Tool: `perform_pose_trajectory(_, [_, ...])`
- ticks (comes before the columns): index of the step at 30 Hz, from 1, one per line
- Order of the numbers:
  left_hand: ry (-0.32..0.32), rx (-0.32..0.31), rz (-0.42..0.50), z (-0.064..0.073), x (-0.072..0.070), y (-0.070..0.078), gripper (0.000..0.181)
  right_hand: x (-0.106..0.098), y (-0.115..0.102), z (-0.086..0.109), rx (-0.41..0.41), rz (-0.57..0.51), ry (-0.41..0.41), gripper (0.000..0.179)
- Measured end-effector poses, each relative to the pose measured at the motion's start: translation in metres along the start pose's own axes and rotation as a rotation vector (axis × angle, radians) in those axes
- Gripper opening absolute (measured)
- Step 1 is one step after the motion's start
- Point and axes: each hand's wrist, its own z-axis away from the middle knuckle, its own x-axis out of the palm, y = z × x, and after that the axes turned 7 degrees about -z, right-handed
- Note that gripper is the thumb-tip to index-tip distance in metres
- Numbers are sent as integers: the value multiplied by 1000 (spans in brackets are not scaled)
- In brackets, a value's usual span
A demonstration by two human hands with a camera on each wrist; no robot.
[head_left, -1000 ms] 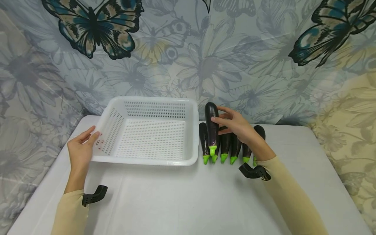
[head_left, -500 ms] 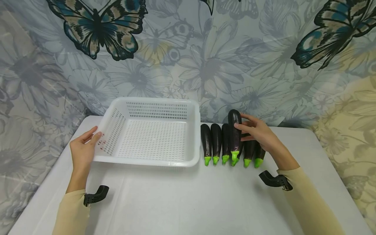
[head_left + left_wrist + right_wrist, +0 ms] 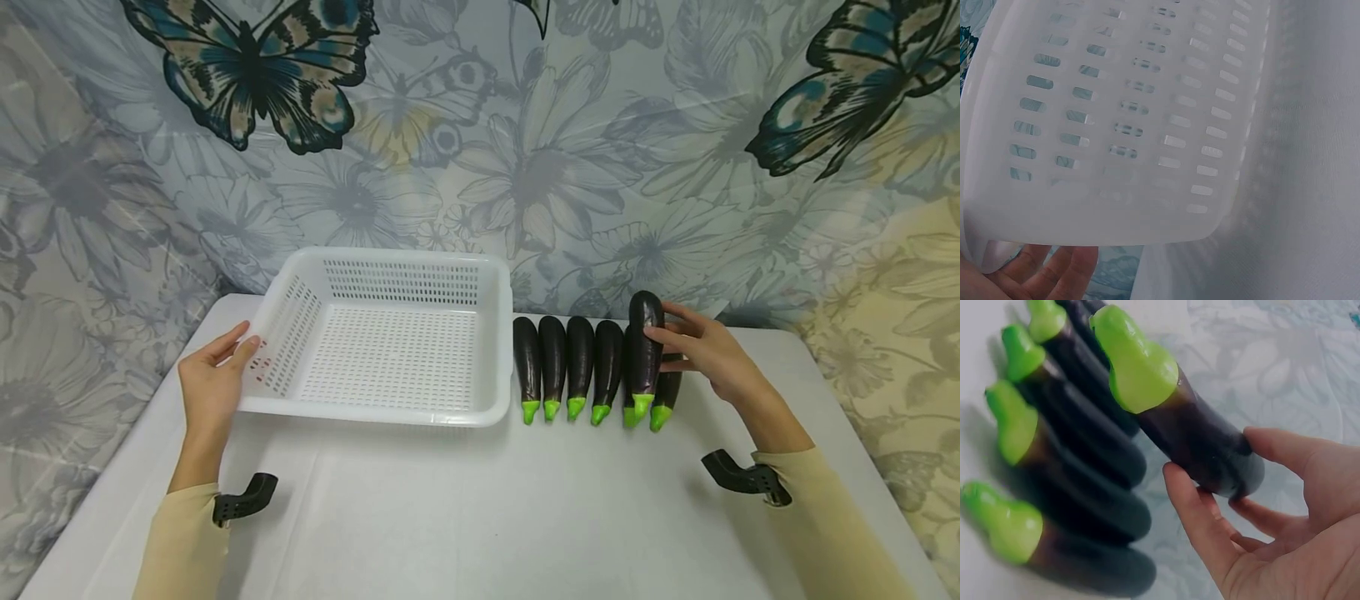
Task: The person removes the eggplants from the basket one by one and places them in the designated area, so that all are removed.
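Note:
My right hand [image 3: 711, 350] pinches a dark purple eggplant [image 3: 645, 350] with a bright green stem end, held above the right end of a row. In the right wrist view, thumb and fingers clasp the lower body of the held eggplant [image 3: 1200, 444], its green end pointing away from the palm. Below it, several similar eggplants [image 3: 579, 354] lie side by side, stems toward me; the held one partly covers two of them. My left hand [image 3: 210, 379] grips the left rim of a white perforated plastic basket [image 3: 375, 415], thumb at the rim. The left wrist view shows its fingers [image 3: 1072, 272] beyond the basket edge.
A white-covered table [image 3: 450, 508] carries the basket and eggplants. Behind it hangs a cloth backdrop [image 3: 540, 175] printed with flowers and butterflies. The basket's right side stands close to the leftmost eggplant [image 3: 528, 358].
My right hand has moved right along the row with the held eggplant, from beside the basket to the row's right end. The left hand stays on the basket; the head view shifted slightly.

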Motion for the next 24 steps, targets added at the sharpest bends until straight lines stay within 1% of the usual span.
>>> perform_pose_trajectory(5, [10, 9, -21, 1, 0, 1, 40, -11, 10, 6, 3, 35, 15, 79])
perform_pose_trajectory(11, [7, 7, -12, 2, 1, 0, 40, -25, 21, 11, 29, 55, 46, 80])
perform_pose_trajectory(16, [4, 3, 2, 1, 1, 0, 41, -40, 31, 14, 56, 50, 73, 83])
perform_pose_trajectory(24, [9, 13, -6, 1, 1, -1, 40, -58, 45, 18, 108, 47, 105, 84])
